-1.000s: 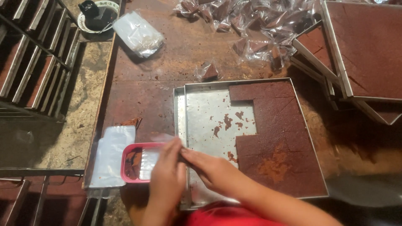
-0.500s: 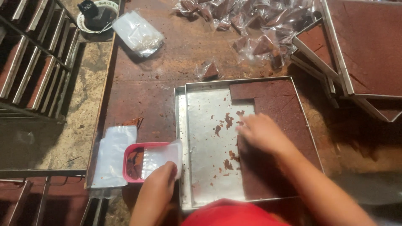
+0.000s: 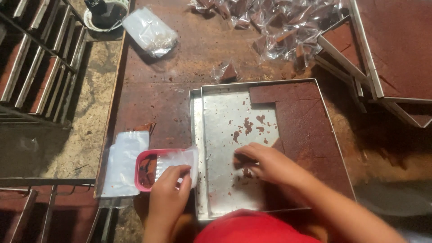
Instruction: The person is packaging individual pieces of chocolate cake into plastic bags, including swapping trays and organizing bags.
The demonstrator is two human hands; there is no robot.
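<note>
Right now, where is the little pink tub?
In the head view, the pink tub sits low and left on the brown table, between the stack of clear bags and the metal tray, under the left hand.

Small dark-brown cut cake piece [image 3: 243,159]: flat on bare metal of shallow steel baking tray [image 3: 225,117], beside remaining brown slab [image 3: 306,130]. Clear plastic bag [image 3: 180,158]: draped over pink rectangular plastic frame [image 3: 143,170], left of tray.

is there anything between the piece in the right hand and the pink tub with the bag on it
Nothing loose lies between them. The right hand grips a brown piece over bare tray; only the tray's raised left rim separates it from the pink tub, where the left hand holds a clear bag.
</note>
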